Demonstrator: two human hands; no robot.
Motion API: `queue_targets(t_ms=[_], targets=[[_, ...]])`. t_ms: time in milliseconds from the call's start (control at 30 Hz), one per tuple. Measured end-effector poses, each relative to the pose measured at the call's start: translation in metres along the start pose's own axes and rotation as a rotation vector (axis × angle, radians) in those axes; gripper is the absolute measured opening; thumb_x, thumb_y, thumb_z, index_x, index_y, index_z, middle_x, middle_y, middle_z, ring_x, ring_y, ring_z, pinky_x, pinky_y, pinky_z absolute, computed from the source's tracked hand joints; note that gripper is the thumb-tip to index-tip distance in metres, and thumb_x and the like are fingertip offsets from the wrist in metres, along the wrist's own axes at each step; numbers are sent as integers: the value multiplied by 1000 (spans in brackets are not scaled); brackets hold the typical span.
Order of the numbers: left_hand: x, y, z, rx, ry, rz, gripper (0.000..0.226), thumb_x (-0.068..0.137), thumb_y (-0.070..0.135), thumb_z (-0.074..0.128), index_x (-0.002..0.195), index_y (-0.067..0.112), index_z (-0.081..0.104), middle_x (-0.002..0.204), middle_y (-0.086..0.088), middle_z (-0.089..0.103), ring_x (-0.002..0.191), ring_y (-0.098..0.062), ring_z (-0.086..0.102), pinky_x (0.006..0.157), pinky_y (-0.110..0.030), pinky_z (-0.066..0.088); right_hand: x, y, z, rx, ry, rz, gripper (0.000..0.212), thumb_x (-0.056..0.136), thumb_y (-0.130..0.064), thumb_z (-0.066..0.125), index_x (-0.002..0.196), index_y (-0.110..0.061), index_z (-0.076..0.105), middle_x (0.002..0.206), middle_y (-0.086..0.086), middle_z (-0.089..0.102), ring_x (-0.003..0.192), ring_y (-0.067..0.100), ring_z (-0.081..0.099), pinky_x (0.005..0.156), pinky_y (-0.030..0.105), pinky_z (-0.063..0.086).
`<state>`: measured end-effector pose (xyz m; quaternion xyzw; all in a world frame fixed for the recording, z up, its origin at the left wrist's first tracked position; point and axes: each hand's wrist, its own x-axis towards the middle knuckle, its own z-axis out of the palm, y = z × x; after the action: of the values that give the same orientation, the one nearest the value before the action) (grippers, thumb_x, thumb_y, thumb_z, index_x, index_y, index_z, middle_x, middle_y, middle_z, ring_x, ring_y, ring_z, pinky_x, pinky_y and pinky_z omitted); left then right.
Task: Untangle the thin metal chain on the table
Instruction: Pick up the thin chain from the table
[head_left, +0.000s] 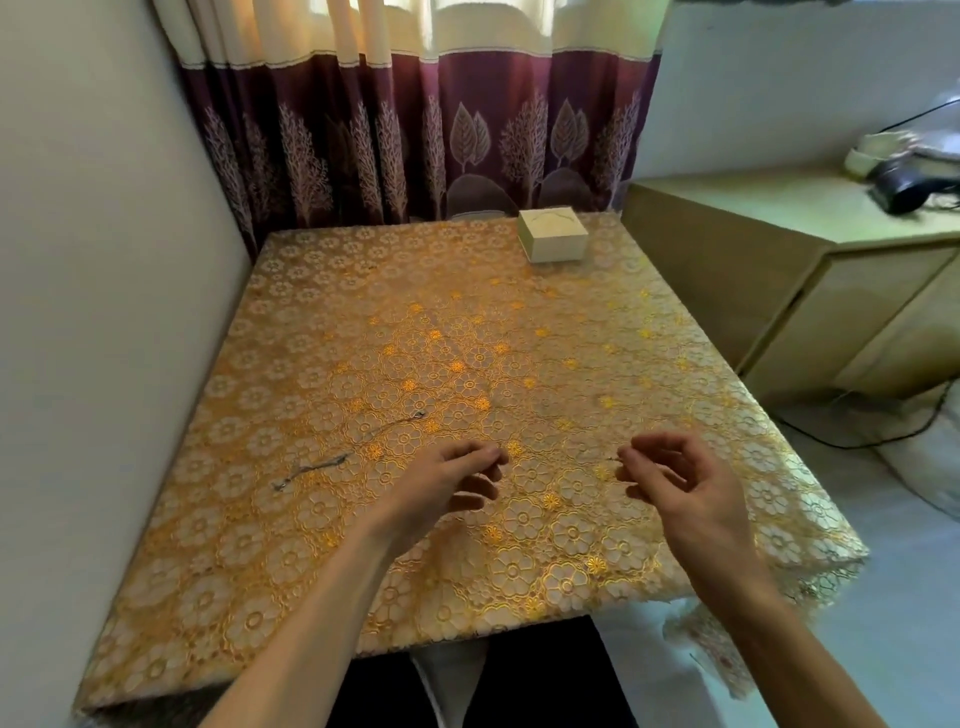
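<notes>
Pale wall (104, 260) stands on the left, and a purple curtain (415, 130) with leaf and tree shapes hangs at the back. Next comes the table (467, 338), under a shiny gold cloth full of lacy flower rings. That bumpy pattern makes thin things hard to spot.

The chain (311, 469) lies flat on the cloth at the left, near the front. It is a thin grey metal string with a darker, bunched part, and a finer line goes up and to the right from it. It lies apart from both hands.

The left hand (447, 480) hovers just right of it, fingers curled, thumb and first finger tips close together. The right hand (675, 483) faces it, tips pinched too, with a tiny dark bit at them. I think the hands pull a thin strand apart to loosen it, but I cannot tell if they hold anything.

A small square cream box (553, 236) sits at the far edge, out of the way. A smooth wooden cabinet (779, 260) stands on the right.
</notes>
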<state>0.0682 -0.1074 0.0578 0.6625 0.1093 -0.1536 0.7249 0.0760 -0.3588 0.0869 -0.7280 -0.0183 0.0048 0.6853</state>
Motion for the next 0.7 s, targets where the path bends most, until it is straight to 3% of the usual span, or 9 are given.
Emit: queue_targets(t_ms=[100,267,433,567,700], targets=[[35,18,12,94,30,8,27,99,30,57,79,12,62,71,1,57,60,-12,52,59,-23,42,-5,13,-3,-81,44,-76,12,91,-12,70,100,-19,67,93,1,74,87,15,73,76,26,60],[80,57,32,440,57,258,37,91,34,63,58,20,54,62,-5,48,59,-17,39,58,-30,32,-13,36,2,-264,46,-265,16,90,-13,71,100,-25,67,95,-15,70,90,7,69,77,22,57],[95,25,39,852,23,416,35,90,20,66,58,15,52,56,5,47,51,-6,38,51,-16,32,-32,85,10,-533,8,-426,14,94,-18,68,106,-23,65,98,-17,66,89,3,62,76,23,53],[94,-14,33,1180,-9,564,22,83,35,61,67,20,59,68,5,55,65,-12,45,66,-26,33,-46,115,11,-694,-35,-516,11,94,-20,61,102,-17,68,99,-10,68,91,15,57,79,30,50],[85,-23,26,1201,24,608,18,81,39,60,85,23,65,91,8,59,90,-10,46,86,-27,28,-50,121,7,-677,-45,-466,15,85,-11,75,100,-14,71,104,-8,68,101,12,56,90,25,48]])
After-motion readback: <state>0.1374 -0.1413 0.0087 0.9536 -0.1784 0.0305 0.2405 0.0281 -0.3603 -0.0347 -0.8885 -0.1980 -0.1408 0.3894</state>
